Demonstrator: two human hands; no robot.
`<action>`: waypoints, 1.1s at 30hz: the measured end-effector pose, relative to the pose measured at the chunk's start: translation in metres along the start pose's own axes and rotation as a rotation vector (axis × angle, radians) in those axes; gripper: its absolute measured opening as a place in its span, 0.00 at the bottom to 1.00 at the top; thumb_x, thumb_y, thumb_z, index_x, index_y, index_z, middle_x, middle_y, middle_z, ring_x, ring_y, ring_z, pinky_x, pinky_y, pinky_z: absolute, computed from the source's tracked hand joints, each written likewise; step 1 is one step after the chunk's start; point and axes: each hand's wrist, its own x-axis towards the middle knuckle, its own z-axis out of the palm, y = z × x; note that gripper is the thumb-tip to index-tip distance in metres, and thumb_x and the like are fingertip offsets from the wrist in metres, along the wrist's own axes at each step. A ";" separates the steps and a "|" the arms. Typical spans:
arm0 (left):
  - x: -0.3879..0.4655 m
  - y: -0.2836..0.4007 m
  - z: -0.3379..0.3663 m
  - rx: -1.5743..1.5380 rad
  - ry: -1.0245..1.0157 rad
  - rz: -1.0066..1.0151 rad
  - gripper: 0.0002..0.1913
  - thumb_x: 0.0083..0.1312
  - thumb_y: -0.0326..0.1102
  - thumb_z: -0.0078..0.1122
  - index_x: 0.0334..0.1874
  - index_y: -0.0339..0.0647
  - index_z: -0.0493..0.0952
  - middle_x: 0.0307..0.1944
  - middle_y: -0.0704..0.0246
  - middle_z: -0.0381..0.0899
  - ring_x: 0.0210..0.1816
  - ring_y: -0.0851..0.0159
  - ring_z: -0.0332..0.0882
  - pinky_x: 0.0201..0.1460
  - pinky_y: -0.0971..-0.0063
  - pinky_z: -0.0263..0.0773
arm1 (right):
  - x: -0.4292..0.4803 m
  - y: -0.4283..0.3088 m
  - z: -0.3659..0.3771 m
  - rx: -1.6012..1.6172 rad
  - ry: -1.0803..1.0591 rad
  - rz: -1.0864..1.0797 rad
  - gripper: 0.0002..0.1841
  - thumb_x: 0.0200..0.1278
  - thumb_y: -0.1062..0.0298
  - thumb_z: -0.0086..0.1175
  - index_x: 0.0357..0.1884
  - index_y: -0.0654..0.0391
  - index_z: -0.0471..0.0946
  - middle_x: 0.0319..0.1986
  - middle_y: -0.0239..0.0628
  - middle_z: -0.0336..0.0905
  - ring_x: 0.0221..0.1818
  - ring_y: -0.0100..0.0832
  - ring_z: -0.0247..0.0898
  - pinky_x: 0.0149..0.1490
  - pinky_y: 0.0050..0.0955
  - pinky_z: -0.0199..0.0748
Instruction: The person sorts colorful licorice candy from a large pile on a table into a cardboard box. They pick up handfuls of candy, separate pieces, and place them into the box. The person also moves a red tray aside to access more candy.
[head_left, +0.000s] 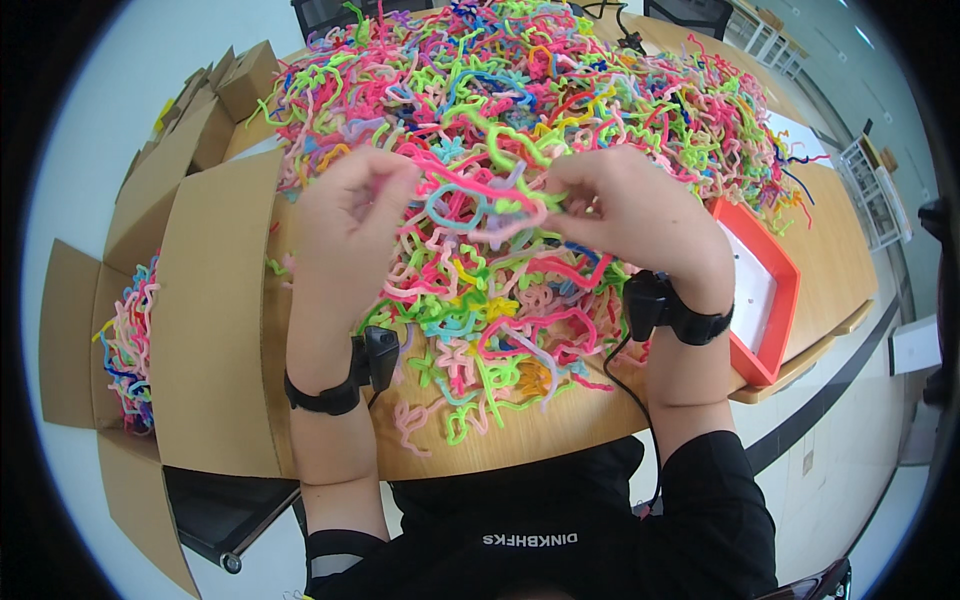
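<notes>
My left hand pinches one end of a bright pink chenille stem between thumb and fingers. That stem stretches across to a small tangle of chenille stems at my right hand, whose bent fingers grip it. Lime green, pale pink and lilac pieces show in the tangle. A light blue loop is between the hands; whether it hangs from the tangle cannot be told. Underneath both hands spreads a big heap of multicoloured chenille stems, many bent or curled. My right fingertips are partly hidden.
An open cardboard box with more chenille stems stands at the left, other boxes behind it. To the right, an orange-red tray with a white bottom lies on the wooden table. Each wrist wears a strapped black device with a cable.
</notes>
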 end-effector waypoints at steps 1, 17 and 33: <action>0.001 -0.001 -0.006 -0.068 0.053 -0.061 0.05 0.78 0.29 0.63 0.43 0.35 0.82 0.27 0.77 0.77 0.26 0.83 0.69 0.26 0.82 0.62 | -0.002 0.000 -0.003 0.000 0.048 0.000 0.13 0.61 0.71 0.72 0.43 0.64 0.80 0.28 0.42 0.82 0.31 0.34 0.82 0.39 0.33 0.80; 0.001 0.000 -0.002 0.062 -0.266 0.192 0.42 0.65 0.29 0.76 0.81 0.45 0.66 0.78 0.56 0.63 0.76 0.60 0.68 0.64 0.65 0.80 | 0.004 -0.020 0.001 0.197 0.341 -0.087 0.13 0.66 0.65 0.73 0.48 0.59 0.86 0.30 0.28 0.82 0.30 0.17 0.71 0.35 0.20 0.67; -0.008 0.000 -0.002 -0.151 -0.223 0.190 0.09 0.66 0.18 0.70 0.39 0.36 0.78 0.42 0.69 0.81 0.38 0.73 0.79 0.41 0.78 0.77 | -0.002 -0.037 0.010 0.522 0.165 -0.074 0.04 0.68 0.80 0.63 0.42 0.66 0.84 0.35 0.38 0.87 0.34 0.27 0.87 0.41 0.26 0.83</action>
